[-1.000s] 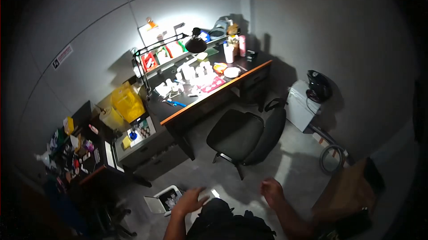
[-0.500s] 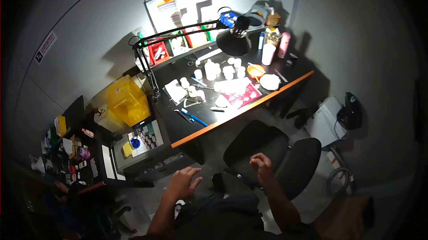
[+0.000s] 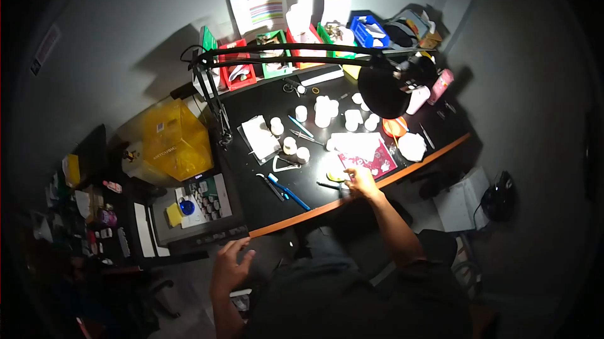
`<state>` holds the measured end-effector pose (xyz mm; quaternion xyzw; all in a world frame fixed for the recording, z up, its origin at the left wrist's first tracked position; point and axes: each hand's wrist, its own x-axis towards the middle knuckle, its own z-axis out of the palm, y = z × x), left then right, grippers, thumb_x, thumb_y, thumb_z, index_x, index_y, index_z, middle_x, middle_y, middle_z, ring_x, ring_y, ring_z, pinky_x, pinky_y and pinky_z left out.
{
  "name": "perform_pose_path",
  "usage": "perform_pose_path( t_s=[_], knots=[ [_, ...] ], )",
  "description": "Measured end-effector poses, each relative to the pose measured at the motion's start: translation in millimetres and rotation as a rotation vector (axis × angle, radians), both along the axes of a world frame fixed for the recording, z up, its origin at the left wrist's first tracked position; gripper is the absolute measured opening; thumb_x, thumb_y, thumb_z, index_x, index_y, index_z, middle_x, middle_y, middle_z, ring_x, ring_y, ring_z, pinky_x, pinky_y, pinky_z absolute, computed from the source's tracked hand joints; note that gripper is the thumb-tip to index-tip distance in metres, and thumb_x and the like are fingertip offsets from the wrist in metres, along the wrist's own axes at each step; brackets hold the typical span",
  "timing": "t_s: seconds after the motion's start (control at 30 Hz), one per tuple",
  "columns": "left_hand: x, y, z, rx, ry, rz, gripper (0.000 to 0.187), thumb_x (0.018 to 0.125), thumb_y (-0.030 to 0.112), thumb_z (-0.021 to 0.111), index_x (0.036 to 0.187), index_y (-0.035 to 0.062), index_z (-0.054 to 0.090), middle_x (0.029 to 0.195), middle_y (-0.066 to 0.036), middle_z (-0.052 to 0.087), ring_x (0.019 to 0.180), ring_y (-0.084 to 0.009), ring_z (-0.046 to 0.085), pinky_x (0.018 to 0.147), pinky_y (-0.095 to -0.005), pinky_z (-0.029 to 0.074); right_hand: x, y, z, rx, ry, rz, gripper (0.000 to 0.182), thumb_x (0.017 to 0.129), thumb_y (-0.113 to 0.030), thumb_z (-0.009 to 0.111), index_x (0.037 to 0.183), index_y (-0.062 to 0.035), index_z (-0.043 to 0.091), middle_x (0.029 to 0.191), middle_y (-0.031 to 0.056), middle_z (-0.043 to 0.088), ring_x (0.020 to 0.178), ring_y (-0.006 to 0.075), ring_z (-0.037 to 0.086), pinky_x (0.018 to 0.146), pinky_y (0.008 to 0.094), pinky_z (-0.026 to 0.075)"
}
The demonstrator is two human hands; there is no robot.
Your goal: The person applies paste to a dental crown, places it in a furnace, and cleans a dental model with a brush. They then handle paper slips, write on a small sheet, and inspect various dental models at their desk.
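Note:
My right hand (image 3: 362,183) is over the front of the black desk (image 3: 264,200), its bent fingers apart. It overlaps the edge of a red-and-white patterned sheet (image 3: 384,161). Just left of its fingertips lie a small round pale-yellow item (image 3: 336,171) and a slim dark tool (image 3: 327,185); contact is hard to make out. My left hand (image 3: 231,265) hangs in the air in front of the desk's left corner, fingers spread, holding nothing. A blue toothbrush-like tool (image 3: 290,193) and a dark thin tool (image 3: 270,186) lie left of my right hand.
A black lamp (image 3: 390,84) hangs over the desk. Behind stand white jars (image 3: 324,112), an orange bowl (image 3: 395,127) and coloured bins (image 3: 274,56). A yellow box (image 3: 176,141) and a drawer unit (image 3: 233,216) are left. A black chair (image 3: 437,244) is partly under my right arm.
I have come closer to the desk. My right hand has reached forward from above the chair to the desk's front part. My left hand is lower and farther left, still holding nothing.

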<state>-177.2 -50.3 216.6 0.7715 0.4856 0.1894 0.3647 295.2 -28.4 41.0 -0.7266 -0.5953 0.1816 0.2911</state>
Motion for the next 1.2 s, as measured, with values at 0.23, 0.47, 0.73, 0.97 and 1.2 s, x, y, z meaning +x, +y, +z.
perform_pose_path(
  t_s=[0.23,0.47,0.73,0.97,1.2],
  knots=[
    [42,55,-47,0.0,-0.099,0.177,0.034,0.092,0.016,0.075,0.122,0.0007,0.069,0.109,-0.018,0.073,0.098,-0.0323,0.073,0.086,-0.0403,0.057,-17,53,12,-0.365,-0.026,0.092,0.03,0.08,-0.028,0.082,0.096,-0.0026,0.078,0.086,0.0218,0.07,0.082,0.0388,0.07,0.078,0.0466,0.058],
    [123,101,-90,-0.131,-0.04,0.252,0.03,0.092,0.02,0.074,0.113,-0.0011,0.071,0.099,-0.02,0.074,0.079,-0.0313,0.075,0.07,-0.0385,0.059,-15,47,-18,0.155,-0.312,0.227,0.009,0.079,-0.014,0.072,0.077,-0.005,0.073,0.08,0.0164,0.067,0.081,0.0372,0.065,0.072,0.0473,0.053],
    [193,78,-135,-1.071,-0.791,0.636,0.068,0.107,0.06,0.041,0.141,0.0038,0.054,0.12,-0.014,0.071,0.108,-0.0236,0.069,0.093,-0.0397,0.055,-86,23,54,0.129,0.077,0.59,0.015,0.073,-0.004,0.076,0.086,-0.0102,0.076,0.089,0.0083,0.069,0.088,0.0304,0.067,0.078,0.0438,0.054],
    [137,27,-175,-1.031,-1.245,0.867,0.038,0.106,0.037,0.05,0.125,0.0061,0.059,0.106,-0.013,0.071,0.097,-0.0279,0.069,0.088,-0.0452,0.056,-156,20,76,0.145,0.386,0.6,0.009,0.077,-0.006,0.079,0.085,-0.0058,0.075,0.088,0.0105,0.071,0.081,0.032,0.066,0.072,0.0433,0.055],
    [79,24,-144,-0.824,-1.296,0.963,0.033,0.103,0.036,0.055,0.123,0.0109,0.062,0.108,-0.008,0.071,0.101,-0.0256,0.068,0.093,-0.0503,0.054,-160,52,-13,-0.086,0.052,0.199,0.03,0.081,-0.014,0.077,0.105,-0.002,0.065,0.1,0.0209,0.063,0.101,0.0423,0.064,0.082,0.0515,0.055]
  ],
)
